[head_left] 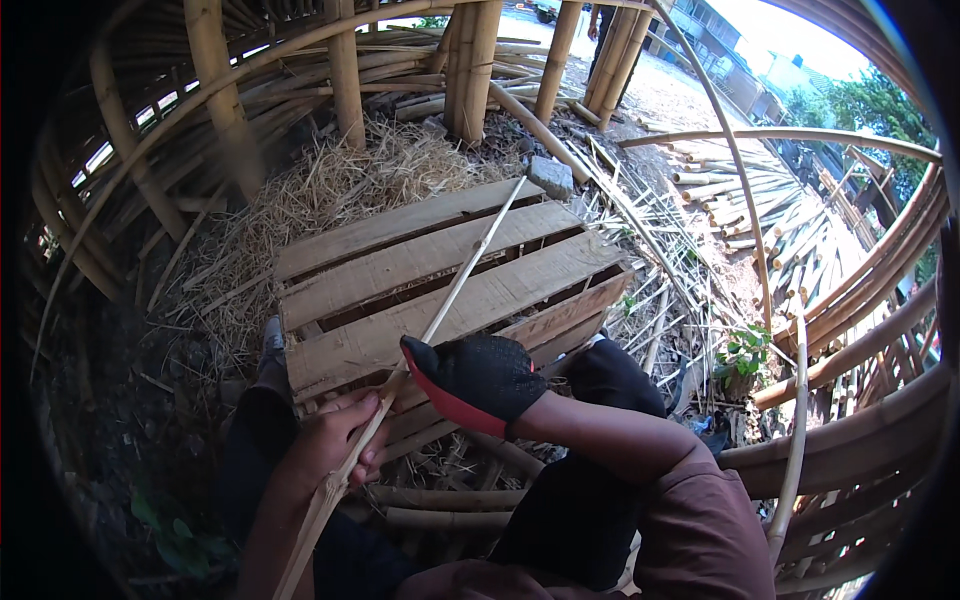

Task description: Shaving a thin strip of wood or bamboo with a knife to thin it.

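Bamboo strip (455, 290): long and thin, it slants from the bottom of the frame, left of middle, up to the top middle. I can't tell if it rests on the boards or hangs over them.
Left hand (335, 435): bare, low and left of middle, thumb and fingers pinched together on the strip, likely so it won't wobble.
Right hand (475, 380): just above, in a black and red glove (maybe to keep splinters out), bent over the strip. Its fingertips are hidden, so I can't tell how tight it holds.
Right knee (615, 375): dark, tucked by the crate's near right side, so the elbow looks short of room there.
Slatted crate (400, 265): in the middle, right in front of the body, maybe as a bench. Its boards have gaps between their edges that could catch a thin tip. The most room to move seems to be over its left part.
Grey block (550, 177): at the crate's far corner, just beside the strip's tip, so a bump could happen.
Straw (330, 190): heaped behind the crate, upper left.
Bamboo posts (470, 80): standing along the top, like a fence.
Cut poles (770, 210): piled upper right, well apart.
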`<action>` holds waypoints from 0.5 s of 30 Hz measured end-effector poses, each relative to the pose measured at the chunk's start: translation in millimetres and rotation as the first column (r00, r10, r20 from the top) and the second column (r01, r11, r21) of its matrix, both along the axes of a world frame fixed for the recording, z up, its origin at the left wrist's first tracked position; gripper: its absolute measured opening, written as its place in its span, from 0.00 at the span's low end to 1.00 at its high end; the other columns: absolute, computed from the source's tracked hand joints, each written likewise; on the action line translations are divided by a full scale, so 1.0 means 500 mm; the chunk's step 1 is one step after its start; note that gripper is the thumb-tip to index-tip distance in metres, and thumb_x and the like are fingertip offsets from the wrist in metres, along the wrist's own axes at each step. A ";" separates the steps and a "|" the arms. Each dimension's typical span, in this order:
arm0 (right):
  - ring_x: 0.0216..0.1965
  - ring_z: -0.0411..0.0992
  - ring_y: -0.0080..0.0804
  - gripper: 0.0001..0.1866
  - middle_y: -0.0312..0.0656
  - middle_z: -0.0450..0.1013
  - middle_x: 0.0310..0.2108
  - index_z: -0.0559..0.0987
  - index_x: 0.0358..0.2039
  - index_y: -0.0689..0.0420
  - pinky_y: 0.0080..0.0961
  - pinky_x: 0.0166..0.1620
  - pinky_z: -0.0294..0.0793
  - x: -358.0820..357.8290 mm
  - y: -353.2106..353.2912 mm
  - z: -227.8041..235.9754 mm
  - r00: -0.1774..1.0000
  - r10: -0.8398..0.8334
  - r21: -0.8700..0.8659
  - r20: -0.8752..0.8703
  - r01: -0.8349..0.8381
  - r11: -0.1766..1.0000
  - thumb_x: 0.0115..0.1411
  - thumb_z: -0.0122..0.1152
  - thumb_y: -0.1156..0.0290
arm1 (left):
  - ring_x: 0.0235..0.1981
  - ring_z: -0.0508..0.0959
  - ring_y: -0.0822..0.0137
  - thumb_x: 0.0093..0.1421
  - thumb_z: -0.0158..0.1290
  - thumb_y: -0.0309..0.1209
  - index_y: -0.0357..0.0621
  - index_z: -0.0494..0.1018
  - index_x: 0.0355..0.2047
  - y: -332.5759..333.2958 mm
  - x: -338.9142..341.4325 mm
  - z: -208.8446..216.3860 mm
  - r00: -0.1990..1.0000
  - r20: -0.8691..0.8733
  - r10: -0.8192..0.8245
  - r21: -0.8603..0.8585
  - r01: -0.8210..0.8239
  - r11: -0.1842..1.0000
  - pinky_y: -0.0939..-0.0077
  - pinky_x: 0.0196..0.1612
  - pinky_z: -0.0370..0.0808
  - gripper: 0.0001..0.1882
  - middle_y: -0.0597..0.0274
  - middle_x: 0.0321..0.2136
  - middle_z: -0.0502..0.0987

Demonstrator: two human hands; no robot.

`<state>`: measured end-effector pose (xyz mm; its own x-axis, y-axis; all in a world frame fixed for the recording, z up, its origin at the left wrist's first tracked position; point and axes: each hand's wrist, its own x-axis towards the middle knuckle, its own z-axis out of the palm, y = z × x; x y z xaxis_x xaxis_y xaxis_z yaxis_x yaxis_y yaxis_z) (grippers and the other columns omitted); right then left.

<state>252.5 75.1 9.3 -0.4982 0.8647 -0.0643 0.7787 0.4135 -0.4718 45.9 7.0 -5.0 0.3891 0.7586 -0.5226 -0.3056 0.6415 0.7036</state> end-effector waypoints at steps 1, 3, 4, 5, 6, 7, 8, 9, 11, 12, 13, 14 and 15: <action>0.28 0.75 0.58 0.33 0.55 0.75 0.21 0.83 0.28 0.55 0.48 0.36 0.75 -0.007 -0.008 0.000 1.000 -0.022 0.013 -0.006 0.022 1.000 0.69 0.34 0.45 | 0.08 0.62 0.74 0.71 0.36 0.40 0.43 0.70 0.40 -0.001 -0.003 0.001 1.000 -0.009 0.005 0.005 -0.005 1.000 0.80 0.11 0.61 0.16 0.65 0.12 0.63; 0.27 0.75 0.58 0.33 0.54 0.74 0.20 0.83 0.26 0.54 0.48 0.35 0.75 -0.014 -0.028 -0.010 1.000 -0.013 0.016 -0.016 0.013 1.000 0.69 0.34 0.45 | 0.08 0.63 0.74 0.71 0.36 0.40 0.43 0.70 0.40 -0.001 -0.010 -0.006 0.999 -0.038 -0.021 -0.007 0.021 1.000 0.80 0.11 0.61 0.16 0.65 0.12 0.63; 0.26 0.75 0.57 0.34 0.53 0.74 0.19 0.82 0.24 0.54 0.47 0.35 0.75 -0.016 -0.034 -0.015 0.999 0.017 0.025 -0.031 -0.016 1.000 0.69 0.34 0.45 | 0.08 0.63 0.74 0.71 0.36 0.39 0.43 0.70 0.40 -0.002 -0.010 -0.006 0.997 -0.071 -0.027 -0.012 0.026 1.000 0.79 0.11 0.61 0.16 0.64 0.12 0.63; 0.22 0.75 0.55 0.33 0.51 0.73 0.16 0.82 0.22 0.54 0.45 0.29 0.75 -0.016 -0.035 -0.021 1.000 0.012 0.138 -0.019 -0.010 0.990 0.69 0.34 0.47 | 0.08 0.63 0.73 0.71 0.36 0.38 0.43 0.71 0.40 -0.005 -0.007 0.000 0.997 -0.080 -0.010 -0.051 0.006 0.999 0.78 0.10 0.61 0.15 0.64 0.12 0.62; 0.22 0.75 0.55 0.33 0.51 0.73 0.16 0.82 0.22 0.54 0.45 0.29 0.75 -0.016 -0.032 -0.033 1.000 0.018 0.126 -0.019 -0.016 0.992 0.69 0.34 0.47 | 0.08 0.63 0.73 0.71 0.36 0.38 0.43 0.71 0.40 -0.008 -0.007 -0.003 0.997 -0.079 -0.005 -0.063 0.000 0.998 0.78 0.10 0.61 0.15 0.64 0.12 0.62; 0.20 0.75 0.53 0.31 0.50 0.73 0.15 0.81 0.21 0.54 0.44 0.26 0.74 -0.014 -0.026 -0.047 0.999 0.036 0.236 0.018 -0.039 0.971 0.69 0.37 0.48 | 0.09 0.63 0.74 0.71 0.37 0.37 0.43 0.71 0.39 -0.008 -0.006 -0.005 0.998 -0.062 -0.002 -0.066 -0.002 0.998 0.78 0.11 0.61 0.15 0.64 0.12 0.62; 0.17 0.74 0.51 0.30 0.49 0.72 0.14 0.81 0.20 0.54 0.43 0.23 0.73 -0.014 -0.024 -0.056 0.997 0.052 0.342 0.055 -0.068 0.937 0.69 0.40 0.50 | 0.09 0.63 0.74 0.71 0.37 0.37 0.42 0.70 0.38 -0.007 -0.005 -0.007 0.999 -0.046 0.003 -0.068 -0.006 0.998 0.78 0.11 0.61 0.15 0.64 0.12 0.62; 0.17 0.74 0.51 0.30 0.49 0.72 0.14 0.81 0.20 0.54 0.43 0.23 0.73 -0.016 -0.025 -0.057 0.996 0.078 0.330 0.051 -0.090 0.940 0.69 0.40 0.50 | 0.09 0.63 0.74 0.71 0.37 0.37 0.42 0.70 0.38 -0.008 -0.003 -0.005 0.998 -0.049 0.027 -0.081 -0.030 0.996 0.78 0.11 0.61 0.15 0.64 0.12 0.62; 0.14 0.72 0.48 0.25 0.47 0.72 0.13 0.80 0.20 0.54 0.42 0.19 0.70 -0.013 -0.027 -0.053 0.998 0.002 0.464 -0.070 0.031 0.885 0.68 0.45 0.55 | 0.10 0.62 0.75 0.71 0.37 0.38 0.41 0.68 0.39 -0.008 0.003 0.003 0.995 -0.091 -0.030 -0.046 0.026 0.999 0.80 0.12 0.61 0.15 0.64 0.13 0.62; 0.14 0.72 0.48 0.25 0.47 0.72 0.13 0.80 0.20 0.54 0.42 0.19 0.70 -0.008 -0.019 -0.053 0.997 0.024 0.461 -0.073 0.012 0.887 0.68 0.45 0.55 | 0.10 0.62 0.75 0.71 0.37 0.38 0.41 0.68 0.39 -0.010 0.003 0.004 0.996 -0.094 -0.007 -0.050 0.003 0.999 0.80 0.12 0.61 0.15 0.64 0.13 0.62; 0.14 0.72 0.48 0.25 0.47 0.71 0.12 0.80 0.17 0.54 0.42 0.19 0.69 -0.005 -0.004 -0.060 0.999 0.050 0.508 -0.010 -0.038 0.860 0.67 0.47 0.56 | 0.10 0.61 0.75 0.72 0.37 0.39 0.40 0.67 0.40 -0.015 -0.001 0.001 1.000 -0.027 -0.001 -0.049 0.000 0.999 0.81 0.12 0.61 0.16 0.64 0.14 0.62; 0.13 0.71 0.47 0.24 0.46 0.71 0.11 0.79 0.15 0.53 0.42 0.19 0.69 -0.004 0.009 -0.065 0.996 0.071 0.553 0.053 -0.088 0.829 0.67 0.48 0.58 | 0.11 0.60 0.76 0.72 0.36 0.41 0.40 0.66 0.42 -0.020 -0.002 0.002 0.999 0.039 0.005 -0.046 -0.003 0.999 0.82 0.13 0.60 0.16 0.65 0.14 0.62; 0.13 0.71 0.47 0.24 0.46 0.71 0.11 0.79 0.15 0.53 0.42 0.19 0.69 0.002 0.019 -0.068 0.995 0.079 0.549 0.060 -0.099 0.830 0.67 0.48 0.58 | 0.07 0.60 0.79 0.73 0.35 0.40 0.41 0.65 0.42 -0.018 0.009 0.008 0.999 0.015 0.028 -0.060 -0.027 0.998 0.86 0.10 0.59 0.15 0.68 0.13 0.62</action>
<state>253.4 84.5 -24.7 -0.5807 0.7139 0.3914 0.7370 0.6652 -0.1197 50.4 -2.1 -0.8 0.3769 0.7368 -0.5613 -0.3345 0.6734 0.6592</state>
